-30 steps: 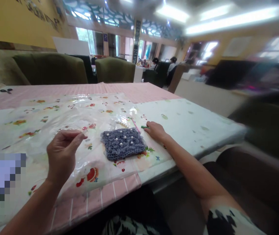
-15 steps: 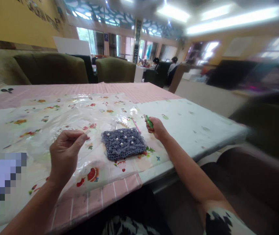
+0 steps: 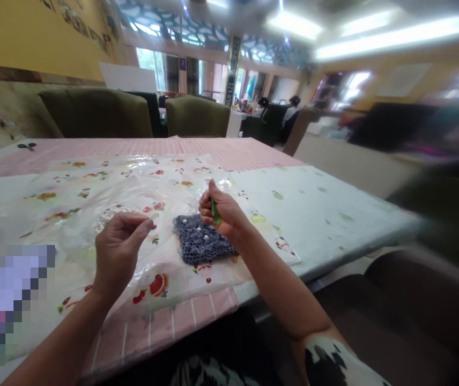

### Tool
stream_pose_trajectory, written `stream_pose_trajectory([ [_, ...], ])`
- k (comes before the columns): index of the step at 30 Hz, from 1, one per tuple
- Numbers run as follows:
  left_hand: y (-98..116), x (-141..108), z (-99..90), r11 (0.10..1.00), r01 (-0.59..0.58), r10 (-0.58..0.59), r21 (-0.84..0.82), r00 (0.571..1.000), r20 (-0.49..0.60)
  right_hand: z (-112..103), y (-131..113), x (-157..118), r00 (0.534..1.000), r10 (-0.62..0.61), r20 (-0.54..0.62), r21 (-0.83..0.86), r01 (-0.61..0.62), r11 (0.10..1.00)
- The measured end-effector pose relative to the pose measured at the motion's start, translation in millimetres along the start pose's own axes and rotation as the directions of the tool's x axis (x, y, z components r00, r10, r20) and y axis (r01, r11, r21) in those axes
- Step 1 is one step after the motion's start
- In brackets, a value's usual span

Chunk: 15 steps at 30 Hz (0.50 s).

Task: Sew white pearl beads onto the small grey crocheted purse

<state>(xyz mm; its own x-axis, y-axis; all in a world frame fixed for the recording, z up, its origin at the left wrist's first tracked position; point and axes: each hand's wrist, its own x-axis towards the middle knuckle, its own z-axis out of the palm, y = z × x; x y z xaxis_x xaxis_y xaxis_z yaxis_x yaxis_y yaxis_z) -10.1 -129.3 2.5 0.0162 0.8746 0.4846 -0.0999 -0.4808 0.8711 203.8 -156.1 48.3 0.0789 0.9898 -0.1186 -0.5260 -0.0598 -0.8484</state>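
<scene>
My left hand [image 3: 119, 249] is closed in a pinch above the plastic sheet. A tiny pale thing [image 3: 154, 217] pokes out between thumb and forefinger, too small to name. My right hand [image 3: 223, 212] is wrapped round green-handled pliers [image 3: 215, 213], whose metal tip is hidden now. Below and partly behind that hand lies a blue-grey crocheted pouch [image 3: 191, 244] dotted with white pearl beads. Its right part is covered by my right hand and forearm. A string of pearl beads [image 3: 109, 215] lies just beyond my left hand.
Clear plastic and a fruit-and-flower cloth [image 3: 93, 187] cover the table. Black scissors [image 3: 27, 146] lie at the far left. A blurred-out rectangle [image 3: 8, 300] is at the near left. Green chairs [image 3: 197, 117] stand behind; two people sit in the distance.
My right hand has moved left with the pliers, from beside the pouch to over it. My left hand keeps its pinch. The view has shifted slightly.
</scene>
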Motion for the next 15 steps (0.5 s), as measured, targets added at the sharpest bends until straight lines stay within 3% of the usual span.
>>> stream_pose_trajectory([
  [4, 4, 1, 2.9, 0.981, 0.081, -0.089, -0.178, 0.995, -0.037, 35, 25, 7, 1.000, 0.017, 0.021, -0.189, -0.013, 0.982],
  [8, 2, 2, 6.7, 0.854, 0.290, -0.320, -0.431, 0.947, 0.004, 66, 62, 12, 0.976, -0.215, 0.013, -0.348, 0.206, 0.915],
  [11, 0, 4, 7.0, 0.793, 0.343, -0.388, -0.504, 0.921, 0.016, 80, 86, 19, 0.922, -0.381, -0.063, -0.415, 0.323, 0.850],
  [13, 1, 7, 5.9, 0.756, 0.360, -0.408, -0.547, 0.912, 0.036, 84, 96, 26, 0.898, -0.427, -0.106, -0.470, 0.333, 0.817],
  [15, 2, 9, 4.3, 0.720, 0.390, -0.429, -0.574, 0.900, 0.073, 85, 101, 35, 0.905, -0.425, -0.010, -0.548, 0.350, 0.759],
])
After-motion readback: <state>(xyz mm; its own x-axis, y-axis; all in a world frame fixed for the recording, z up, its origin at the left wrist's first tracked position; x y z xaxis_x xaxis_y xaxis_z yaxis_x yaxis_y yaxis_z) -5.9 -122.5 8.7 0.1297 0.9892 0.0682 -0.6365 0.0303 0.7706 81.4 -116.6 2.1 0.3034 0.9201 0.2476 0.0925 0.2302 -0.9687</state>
